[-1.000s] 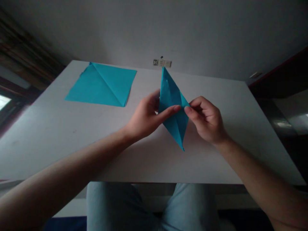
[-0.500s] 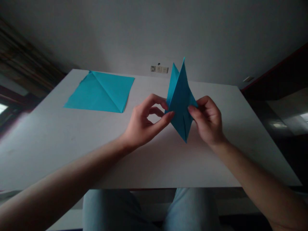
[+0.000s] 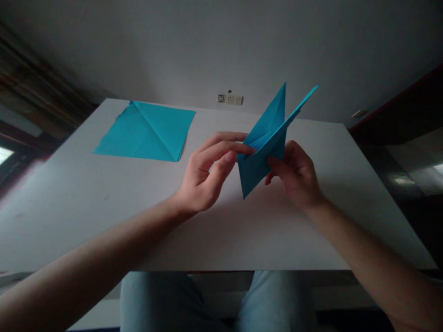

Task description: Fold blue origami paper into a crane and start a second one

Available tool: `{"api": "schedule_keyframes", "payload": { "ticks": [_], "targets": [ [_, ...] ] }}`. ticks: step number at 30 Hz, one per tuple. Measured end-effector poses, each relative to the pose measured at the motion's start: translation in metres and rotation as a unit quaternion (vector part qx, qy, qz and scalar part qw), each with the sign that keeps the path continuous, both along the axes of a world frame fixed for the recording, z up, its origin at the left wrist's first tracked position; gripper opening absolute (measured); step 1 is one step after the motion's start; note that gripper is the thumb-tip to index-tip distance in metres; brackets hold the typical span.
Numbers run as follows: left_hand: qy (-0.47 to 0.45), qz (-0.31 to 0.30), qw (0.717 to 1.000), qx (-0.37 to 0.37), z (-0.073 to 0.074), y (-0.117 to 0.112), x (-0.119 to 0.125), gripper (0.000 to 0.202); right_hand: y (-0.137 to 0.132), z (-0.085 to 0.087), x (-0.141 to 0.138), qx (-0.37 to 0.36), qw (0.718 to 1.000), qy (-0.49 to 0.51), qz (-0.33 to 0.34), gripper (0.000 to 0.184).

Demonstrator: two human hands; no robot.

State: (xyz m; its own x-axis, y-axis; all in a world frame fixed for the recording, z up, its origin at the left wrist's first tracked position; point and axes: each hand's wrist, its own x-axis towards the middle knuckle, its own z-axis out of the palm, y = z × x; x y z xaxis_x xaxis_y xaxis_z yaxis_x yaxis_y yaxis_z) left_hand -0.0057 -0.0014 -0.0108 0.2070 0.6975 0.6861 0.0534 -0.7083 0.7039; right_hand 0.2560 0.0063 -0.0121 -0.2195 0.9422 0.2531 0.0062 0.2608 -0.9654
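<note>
A folded blue paper shape [image 3: 266,143], long and pointed, is held above the white table [image 3: 104,203] between both hands. Its two upper points lean to the right and its lower tip points down-left. My right hand [image 3: 294,177] grips it from the right side, thumb on the front face. My left hand [image 3: 207,170] touches its left edge with the fingertips, the thumb just under the fold.
A flat blue paper sheet [image 3: 147,131] with a diagonal crease lies at the table's far left. Wall sockets [image 3: 230,98] sit on the wall behind the table. My knees in light trousers [image 3: 214,299] show below the near edge.
The folded shape has been tilted clockwise, its upper points swinging right and its lower tip left. My left fingers have shifted along its left edge.
</note>
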Motion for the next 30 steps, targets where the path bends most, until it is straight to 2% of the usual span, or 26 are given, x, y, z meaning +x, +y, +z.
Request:
{"api": "schedule_keyframes", "payload": {
  "ticks": [2, 6, 8, 13, 18, 21, 26, 30],
  "targets": [
    [0.017, -0.002, 1.000, -0.001, 0.001, 0.001, -0.002, 0.041, 0.000, 0.000, 0.000, -0.009, 1.000, -0.003, 0.005, 0.055],
    [0.016, -0.055, 0.998, 0.027, 0.002, 0.002, -0.002, 0.026, -0.001, 0.001, -0.001, -0.022, 1.000, 0.008, 0.015, 0.056],
    [0.015, -0.073, 0.997, 0.026, 0.001, 0.003, -0.003, 0.030, 0.001, -0.001, 0.001, -0.023, 0.999, 0.013, 0.021, 0.055],
    [0.035, -0.070, 0.997, 0.013, -0.001, 0.003, -0.002, 0.044, 0.006, -0.009, 0.005, -0.029, 0.999, 0.009, 0.037, 0.057],
    [0.043, -0.048, 0.998, 0.011, 0.002, 0.001, 0.001, 0.040, 0.001, -0.002, 0.000, -0.045, 0.998, 0.008, 0.053, 0.053],
    [0.032, -0.044, 0.998, 0.032, -0.002, 0.002, 0.003, 0.045, -0.003, 0.000, -0.002, -0.051, 0.997, -0.006, 0.066, 0.059],
    [0.035, -0.034, 0.998, 0.026, -0.007, 0.001, 0.004, 0.053, -0.011, 0.000, -0.005, 0.014, 0.999, 0.028, 0.037, 0.073],
    [0.037, -0.019, 0.998, 0.040, -0.009, 0.001, 0.006, 0.055, -0.015, 0.001, -0.006, 0.071, 0.997, 0.009, 0.034, 0.061]
  ]
}}
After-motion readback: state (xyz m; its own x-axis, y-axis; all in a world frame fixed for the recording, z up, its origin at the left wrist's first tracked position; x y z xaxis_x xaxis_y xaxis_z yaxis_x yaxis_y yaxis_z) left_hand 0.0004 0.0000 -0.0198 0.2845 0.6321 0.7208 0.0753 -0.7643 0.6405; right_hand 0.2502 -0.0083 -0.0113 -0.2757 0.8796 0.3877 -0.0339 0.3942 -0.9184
